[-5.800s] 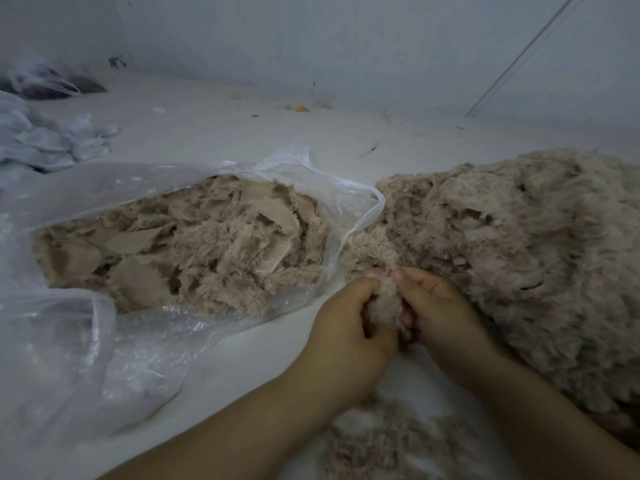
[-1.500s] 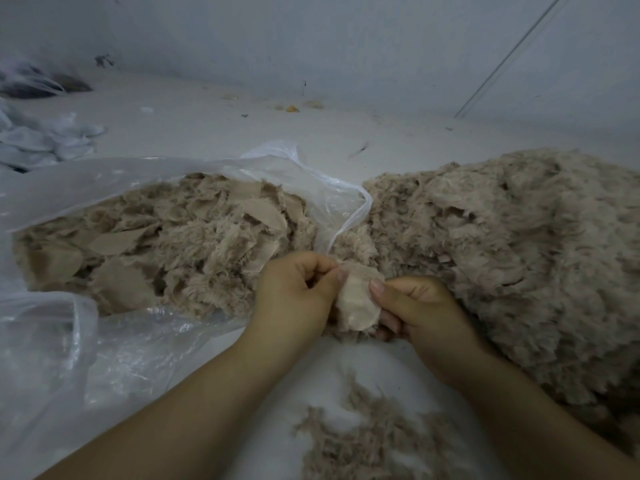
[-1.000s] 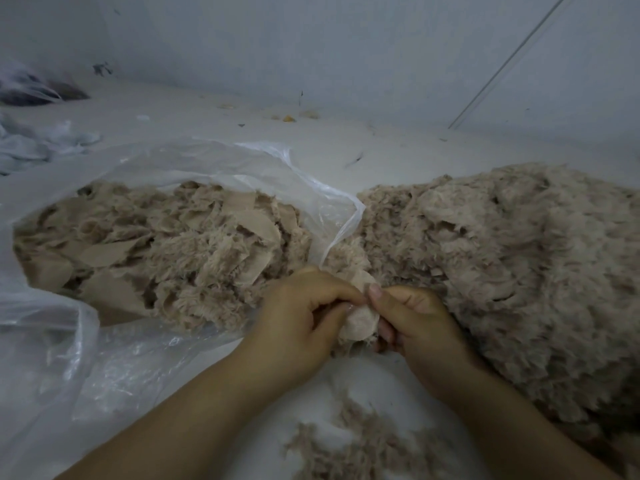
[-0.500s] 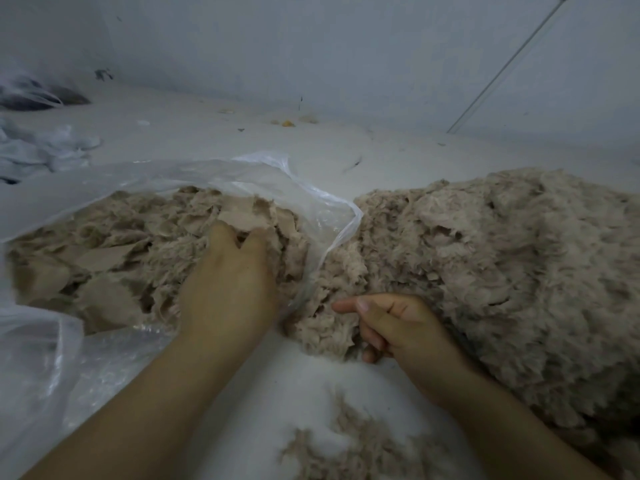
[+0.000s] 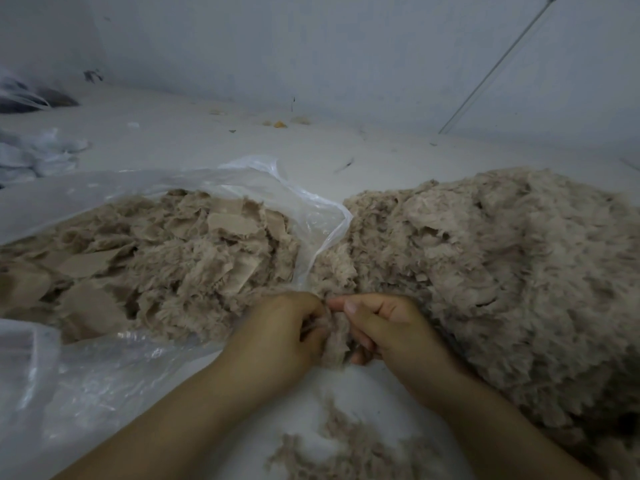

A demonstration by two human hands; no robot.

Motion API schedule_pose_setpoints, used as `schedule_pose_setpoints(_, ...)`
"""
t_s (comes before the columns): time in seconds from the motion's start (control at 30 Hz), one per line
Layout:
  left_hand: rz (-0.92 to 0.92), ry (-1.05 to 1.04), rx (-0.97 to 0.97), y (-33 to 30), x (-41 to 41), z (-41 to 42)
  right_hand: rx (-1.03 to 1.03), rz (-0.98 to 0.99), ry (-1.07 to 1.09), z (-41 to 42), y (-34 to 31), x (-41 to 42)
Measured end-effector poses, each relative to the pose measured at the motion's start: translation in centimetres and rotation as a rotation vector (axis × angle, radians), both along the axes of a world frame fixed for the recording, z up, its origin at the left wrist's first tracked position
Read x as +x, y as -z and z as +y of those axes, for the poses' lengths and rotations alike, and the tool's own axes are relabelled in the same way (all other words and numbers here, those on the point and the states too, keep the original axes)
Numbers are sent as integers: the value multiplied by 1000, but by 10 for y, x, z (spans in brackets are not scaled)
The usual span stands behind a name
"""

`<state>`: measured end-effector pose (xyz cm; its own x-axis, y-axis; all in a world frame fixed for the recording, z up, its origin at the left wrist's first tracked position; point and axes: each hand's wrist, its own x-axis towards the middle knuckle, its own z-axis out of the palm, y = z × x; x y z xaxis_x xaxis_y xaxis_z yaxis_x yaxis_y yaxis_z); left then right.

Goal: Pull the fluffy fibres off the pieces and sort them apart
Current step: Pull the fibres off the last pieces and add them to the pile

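Observation:
A small beige fluffy piece [image 5: 336,341] is held between both hands at lower centre. My left hand [image 5: 277,336] pinches its left side with curled fingers. My right hand [image 5: 388,327] grips its right side, thumb on top. A clear plastic bag [image 5: 304,206] on the left lies open and holds many beige fabric pieces [image 5: 166,258]. A big heap of fluffy beige pieces [image 5: 502,271] fills the right side. Loose pulled fibres [image 5: 346,452] lie on the white surface below my hands.
The white surface [image 5: 207,143] runs back to a pale wall. Crumpled white material [image 5: 38,154] and a dark bag [image 5: 31,98] sit at the far left. A thin rod [image 5: 491,71] leans on the wall at upper right. Small scraps lie near the wall.
My left hand has come back out of the plastic bag, where it reached half a second ago, and has joined the right hand on a new fluffy piece taken from the heap's edge.

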<state>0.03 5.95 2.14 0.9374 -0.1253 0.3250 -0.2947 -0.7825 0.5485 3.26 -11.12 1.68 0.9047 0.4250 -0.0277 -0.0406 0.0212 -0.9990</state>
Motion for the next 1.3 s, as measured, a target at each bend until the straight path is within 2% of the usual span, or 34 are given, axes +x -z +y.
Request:
schedule_pose_setpoints(0.17, -52, 85, -341, -4, -3, -7, -28, -49, -71, 0, 1, 0)
schedule_pose_setpoints(0.3, -51, 123, -446, -6, -6, -10, -35, -51, -71, -1, 3, 2)
schedule_pose_setpoints(0.43, -92, 87, -448, -6, -2, -7, -15, -63, -25, -1, 1, 2)
schedule_pose_setpoints(0.53, 23, 113, -438, -3, 1, -3, 90, -22, 55, -1, 1, 1)
schedule_pose_setpoints(0.67, 48, 162, -180, 2, 1, 1, 144, 11, 116, 0, 3, 1)
schedule_pose_setpoints(0.77, -6, 94, -17, 4, 3, 2, 128, -25, 90, 0, 2, 0)
schedule_pose_setpoints(0.87, -69, 25, -102, 3, 2, 2, 104, -21, 90, -1, 2, 0)
schedule_pose_setpoints(0.93, -118, 54, -198, 0, 1, 0, 108, -23, 84, -2, 1, 0)
schedule_pose_setpoints(1.03, -74, 111, -356, -1, -3, -4, 96, -67, -5, -4, 0, -1)
schedule_pose_setpoints(1.17, -99, 152, -357, 5, -3, -9, 18, -106, -52, -2, 0, -3)
schedule_pose_setpoints(1.3, -103, 147, -340, 8, 3, -7, 40, -87, 26, -2, 2, -2)
